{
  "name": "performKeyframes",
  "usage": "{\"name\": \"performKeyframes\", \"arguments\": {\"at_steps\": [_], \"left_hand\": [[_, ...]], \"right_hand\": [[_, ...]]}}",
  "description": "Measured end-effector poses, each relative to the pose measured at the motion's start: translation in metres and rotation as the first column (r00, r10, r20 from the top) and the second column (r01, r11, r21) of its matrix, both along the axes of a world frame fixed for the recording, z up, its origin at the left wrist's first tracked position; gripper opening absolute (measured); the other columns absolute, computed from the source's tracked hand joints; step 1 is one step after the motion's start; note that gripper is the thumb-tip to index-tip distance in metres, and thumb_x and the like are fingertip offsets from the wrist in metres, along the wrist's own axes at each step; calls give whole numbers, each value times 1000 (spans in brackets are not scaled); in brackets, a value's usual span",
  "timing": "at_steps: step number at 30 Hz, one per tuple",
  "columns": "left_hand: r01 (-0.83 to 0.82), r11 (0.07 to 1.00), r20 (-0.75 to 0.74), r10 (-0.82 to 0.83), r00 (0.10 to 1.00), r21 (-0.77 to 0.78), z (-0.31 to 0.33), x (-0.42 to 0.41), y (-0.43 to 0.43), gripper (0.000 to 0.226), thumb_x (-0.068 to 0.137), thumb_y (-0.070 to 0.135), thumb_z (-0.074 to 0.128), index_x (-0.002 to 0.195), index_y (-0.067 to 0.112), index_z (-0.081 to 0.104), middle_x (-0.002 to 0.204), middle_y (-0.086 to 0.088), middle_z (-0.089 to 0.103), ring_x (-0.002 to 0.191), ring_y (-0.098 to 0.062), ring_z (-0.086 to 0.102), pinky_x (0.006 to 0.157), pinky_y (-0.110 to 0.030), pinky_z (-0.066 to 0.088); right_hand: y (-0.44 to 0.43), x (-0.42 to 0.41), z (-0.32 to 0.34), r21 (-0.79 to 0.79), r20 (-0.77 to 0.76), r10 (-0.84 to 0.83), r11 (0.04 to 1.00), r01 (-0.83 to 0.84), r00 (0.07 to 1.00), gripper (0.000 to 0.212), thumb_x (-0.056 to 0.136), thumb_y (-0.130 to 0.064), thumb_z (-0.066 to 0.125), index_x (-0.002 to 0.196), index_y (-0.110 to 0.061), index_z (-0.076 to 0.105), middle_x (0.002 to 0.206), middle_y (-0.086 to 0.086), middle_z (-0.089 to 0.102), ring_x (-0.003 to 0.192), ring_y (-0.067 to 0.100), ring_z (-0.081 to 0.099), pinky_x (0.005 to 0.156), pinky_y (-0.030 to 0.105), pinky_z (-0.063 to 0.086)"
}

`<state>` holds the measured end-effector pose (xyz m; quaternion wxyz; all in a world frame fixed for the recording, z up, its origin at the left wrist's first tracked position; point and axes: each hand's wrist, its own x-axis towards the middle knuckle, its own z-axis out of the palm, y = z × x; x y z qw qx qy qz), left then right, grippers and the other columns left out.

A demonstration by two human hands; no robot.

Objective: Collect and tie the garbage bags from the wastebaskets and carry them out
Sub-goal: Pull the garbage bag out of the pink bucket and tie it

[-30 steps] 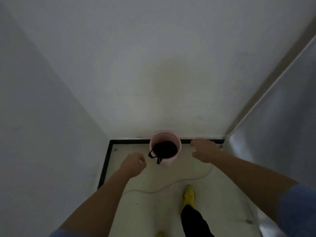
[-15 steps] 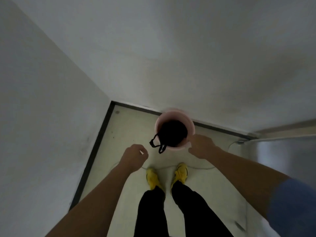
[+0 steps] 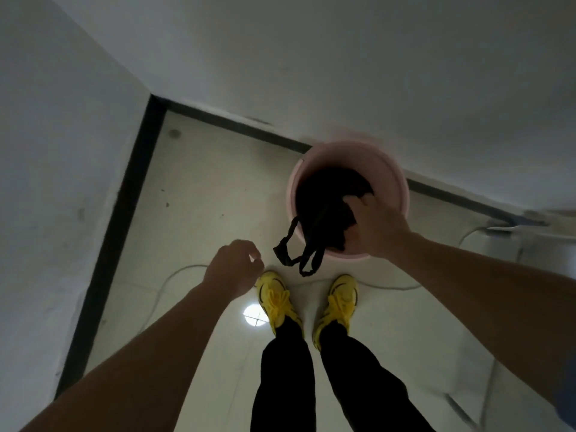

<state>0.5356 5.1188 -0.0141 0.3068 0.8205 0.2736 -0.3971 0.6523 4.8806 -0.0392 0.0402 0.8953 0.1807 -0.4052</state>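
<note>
Pink wastebasket [image 3: 393,179] stands on the floor [image 3: 202,213] against the far wall [image 3: 343,73], with the black garbage bag [image 3: 324,194] inside and its handle loops [image 3: 296,257] draped over the near rim. Right hand [image 3: 377,226] reaches in, fingers curled into the bag's edge, probably to gather it. Left hand [image 3: 233,269] hovers loosely curled, holding nothing.

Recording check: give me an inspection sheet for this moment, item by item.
Surface: pale glossy floor, small dark specks.
Job's things: pink wastebasket by the far wall; black garbage bag inside, its handles draped over the rim.
Clutter: nothing seen.
Hands: right hand in the wastebasket, fingers curled on the bag; left hand loosely curled, holding nothing.
Cables: white cable lying across the floor.
Surroundings: white walls, black baseboard, yellow shoes.
</note>
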Motion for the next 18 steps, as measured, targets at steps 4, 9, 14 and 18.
{"name": "performKeyframes", "arguments": {"at_steps": [4,9,14,18], "left_hand": [[-7,1000,1,7,1000,-7,-70,9,2,16,86,18,57,95,17,69,104,-5,67,79,-22,63,82,-39,55],[-10,1000,-51,9,999,-16,-132,4,1,9,86,16,57,87,17,65,83,-3,62,61,-13,57,59,-24,46],[-39,999,-118,37,992,-17,-145,-15,5,16,84,18,58,95,19,70,88,0,64,76,-19,62,68,-26,46],[-6,1000,-128,5,992,-3,-121,-23,5,13,85,20,57,92,21,68,83,5,59,78,-16,59,70,-25,44]], "right_hand": [[6,5,-83,-16,73,117,993,-116,990,121,69,-50,77,152,-31,-9,159,16,5,145,39,10,112,56,28],[17,9,-142,-94,11,289,953,-286,957,107,79,-50,67,153,-31,-8,162,14,-13,148,40,-10,114,62,18],[18,9,-159,-80,-34,154,984,-157,987,48,88,-38,57,133,-22,49,142,7,44,129,33,39,94,52,41],[8,17,-135,66,-2,-87,994,87,996,13,93,-16,46,94,-14,59,98,8,66,88,27,61,73,40,51]]}}
